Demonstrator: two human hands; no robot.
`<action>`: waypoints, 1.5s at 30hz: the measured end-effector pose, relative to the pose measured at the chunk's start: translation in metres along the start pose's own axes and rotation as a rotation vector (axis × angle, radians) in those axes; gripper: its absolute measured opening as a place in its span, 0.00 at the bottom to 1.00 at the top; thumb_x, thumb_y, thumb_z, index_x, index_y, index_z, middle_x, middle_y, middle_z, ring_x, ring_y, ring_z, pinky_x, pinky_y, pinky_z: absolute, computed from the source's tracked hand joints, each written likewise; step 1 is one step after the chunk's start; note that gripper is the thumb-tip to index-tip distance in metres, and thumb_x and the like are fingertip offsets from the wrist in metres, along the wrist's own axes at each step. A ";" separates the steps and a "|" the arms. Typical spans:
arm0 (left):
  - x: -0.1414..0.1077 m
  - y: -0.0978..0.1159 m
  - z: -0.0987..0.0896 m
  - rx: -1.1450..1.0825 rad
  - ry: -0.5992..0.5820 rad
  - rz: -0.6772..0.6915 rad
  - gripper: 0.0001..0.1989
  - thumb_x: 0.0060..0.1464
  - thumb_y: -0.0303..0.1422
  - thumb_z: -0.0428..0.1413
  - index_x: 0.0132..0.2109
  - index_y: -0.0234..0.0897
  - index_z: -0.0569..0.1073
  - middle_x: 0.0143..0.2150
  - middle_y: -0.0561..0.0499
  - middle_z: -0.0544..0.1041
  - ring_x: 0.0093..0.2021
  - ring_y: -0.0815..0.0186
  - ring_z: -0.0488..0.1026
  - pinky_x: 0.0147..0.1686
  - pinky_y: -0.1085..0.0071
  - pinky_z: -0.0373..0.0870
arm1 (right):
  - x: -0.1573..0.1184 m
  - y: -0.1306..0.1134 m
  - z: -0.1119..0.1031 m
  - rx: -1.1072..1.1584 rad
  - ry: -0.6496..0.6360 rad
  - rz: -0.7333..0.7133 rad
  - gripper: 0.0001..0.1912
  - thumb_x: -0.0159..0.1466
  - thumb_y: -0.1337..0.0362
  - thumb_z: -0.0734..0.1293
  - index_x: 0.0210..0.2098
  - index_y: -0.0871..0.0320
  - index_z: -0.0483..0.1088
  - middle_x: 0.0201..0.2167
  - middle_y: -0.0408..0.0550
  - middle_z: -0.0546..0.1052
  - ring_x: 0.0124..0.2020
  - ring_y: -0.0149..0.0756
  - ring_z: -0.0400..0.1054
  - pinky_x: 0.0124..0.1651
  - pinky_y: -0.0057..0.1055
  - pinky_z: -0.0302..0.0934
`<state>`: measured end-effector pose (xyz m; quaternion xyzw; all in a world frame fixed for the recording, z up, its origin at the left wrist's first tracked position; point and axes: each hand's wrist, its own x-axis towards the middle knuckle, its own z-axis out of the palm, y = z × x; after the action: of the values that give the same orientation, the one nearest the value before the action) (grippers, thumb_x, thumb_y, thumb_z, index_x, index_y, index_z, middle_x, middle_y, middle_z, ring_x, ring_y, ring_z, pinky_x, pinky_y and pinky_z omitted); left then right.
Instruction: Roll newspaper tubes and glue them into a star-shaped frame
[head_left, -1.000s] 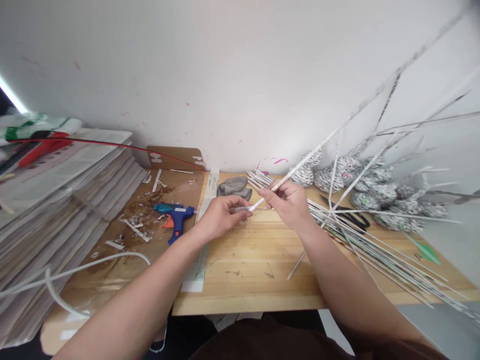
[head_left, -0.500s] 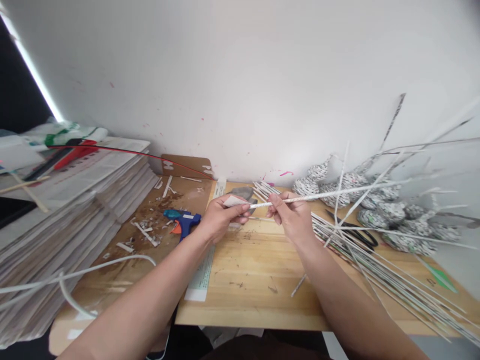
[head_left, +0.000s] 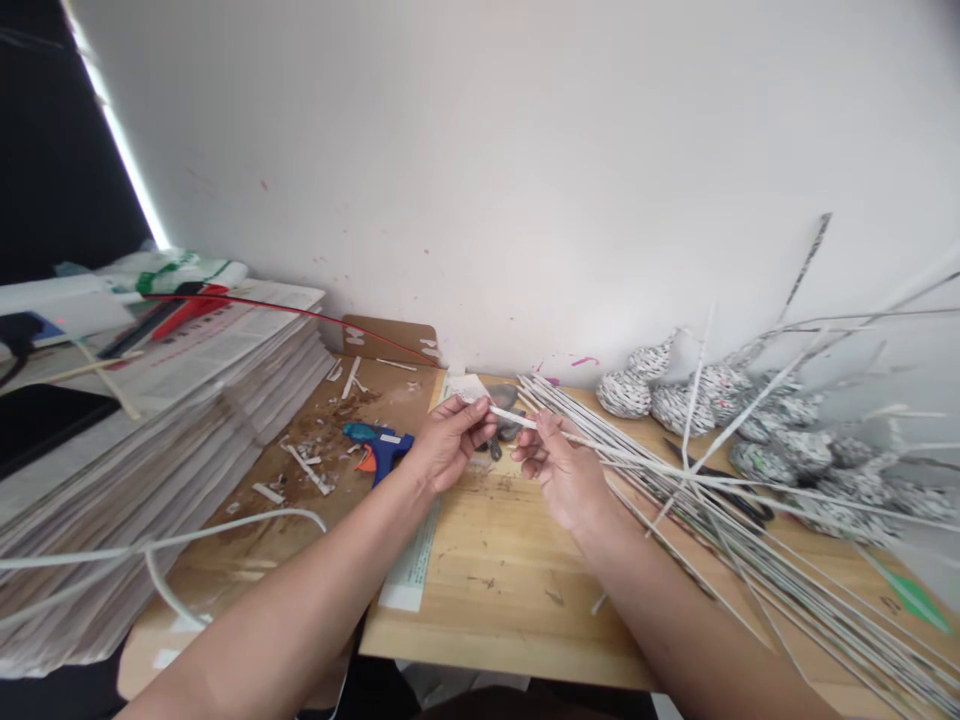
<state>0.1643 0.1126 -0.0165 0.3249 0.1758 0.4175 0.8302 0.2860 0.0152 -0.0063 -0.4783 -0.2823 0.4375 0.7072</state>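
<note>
Over the counter (head_left: 517,620), L hand (head_left: 454,445) pinches one end of a thin paper rod (head_left: 514,416); R hand (head_left: 570,478) grips it a bit further along. Blue glue gun (head_left: 388,455) just L of L hand, rod bundle (head_left: 746,555) to R, woven paper shapes (head_left: 624,394) nr wall (head_left: 480,180).

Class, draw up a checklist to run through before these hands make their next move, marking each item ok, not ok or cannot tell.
1. Left hand gripping the paper stick: ok, pinched at one end.
2. Right hand gripping that stick too: ok, pinched between thumb and fingers.
3. Glue gun off the wooden tabletop: ok, it lies on the cardboard, near the left wrist.
4. Glue gun hot or cold: cannot tell.
5. Cardboard free of litter: not ok, paper scraps are scattered over it.
</note>
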 end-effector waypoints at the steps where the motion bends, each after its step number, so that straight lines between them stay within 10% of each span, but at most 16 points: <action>1: 0.001 0.001 -0.001 -0.011 0.019 0.007 0.09 0.44 0.28 0.66 0.34 0.30 0.76 0.27 0.53 0.76 0.26 0.75 0.74 0.27 0.82 0.75 | -0.002 0.002 0.001 -0.018 -0.031 0.025 0.18 0.58 0.50 0.70 0.36 0.58 0.70 0.26 0.43 0.74 0.24 0.29 0.70 0.21 0.21 0.58; 5: 0.006 0.004 -0.003 -0.063 0.098 0.031 0.06 0.48 0.26 0.64 0.33 0.30 0.75 0.31 0.51 0.78 0.30 0.72 0.77 0.29 0.81 0.76 | -0.014 0.011 0.004 -0.258 -0.267 0.038 0.16 0.61 0.51 0.67 0.41 0.57 0.72 0.29 0.45 0.75 0.27 0.31 0.71 0.25 0.24 0.61; 9: 0.010 0.007 -0.005 -0.118 0.140 0.050 0.01 0.52 0.24 0.60 0.34 0.31 0.74 0.30 0.50 0.78 0.35 0.67 0.79 0.29 0.81 0.76 | -0.020 0.010 0.002 -0.783 -0.424 -0.392 0.08 0.63 0.61 0.67 0.39 0.55 0.75 0.30 0.46 0.76 0.30 0.33 0.70 0.34 0.30 0.64; 20: 0.019 0.011 -0.012 -0.114 0.199 0.110 0.01 0.53 0.22 0.58 0.34 0.30 0.74 0.30 0.49 0.77 0.32 0.69 0.78 0.27 0.83 0.75 | -0.023 0.004 0.001 -1.024 -0.516 -1.096 0.14 0.62 0.74 0.65 0.46 0.57 0.72 0.39 0.49 0.77 0.41 0.36 0.70 0.47 0.35 0.66; 24: 0.015 0.018 -0.002 -0.104 0.207 0.137 0.01 0.53 0.22 0.58 0.34 0.30 0.74 0.30 0.50 0.78 0.30 0.71 0.77 0.29 0.82 0.76 | -0.025 -0.006 0.001 -1.208 -0.312 -1.244 0.16 0.62 0.72 0.65 0.49 0.55 0.71 0.47 0.50 0.76 0.55 0.45 0.64 0.57 0.45 0.59; 29: -0.010 0.027 0.019 -0.068 0.192 0.125 0.00 0.53 0.23 0.59 0.34 0.28 0.75 0.31 0.47 0.78 0.30 0.70 0.77 0.28 0.80 0.76 | -0.022 -0.030 -0.008 -1.491 -0.053 -1.045 0.18 0.65 0.65 0.64 0.54 0.58 0.67 0.49 0.54 0.75 0.50 0.49 0.66 0.52 0.47 0.59; 37: -0.068 0.030 0.016 -0.155 0.281 0.136 0.03 0.55 0.22 0.57 0.34 0.29 0.75 0.31 0.48 0.77 0.33 0.70 0.78 0.30 0.81 0.76 | -0.055 -0.044 0.001 -1.522 -0.244 -0.710 0.13 0.70 0.62 0.56 0.39 0.57 0.71 0.34 0.50 0.76 0.36 0.40 0.70 0.38 0.34 0.58; 45: -0.116 0.022 0.000 -0.182 0.302 0.051 0.03 0.54 0.27 0.59 0.36 0.31 0.73 0.30 0.51 0.74 0.30 0.72 0.76 0.25 0.82 0.73 | -0.096 -0.030 0.003 -0.809 -0.674 0.283 0.22 0.69 0.49 0.52 0.46 0.57 0.67 0.24 0.40 0.66 0.17 0.26 0.57 0.21 0.26 0.51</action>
<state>0.0832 0.0290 0.0009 0.1861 0.2518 0.4965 0.8096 0.2495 -0.0738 0.0247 -0.5788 -0.5721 0.5141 0.2710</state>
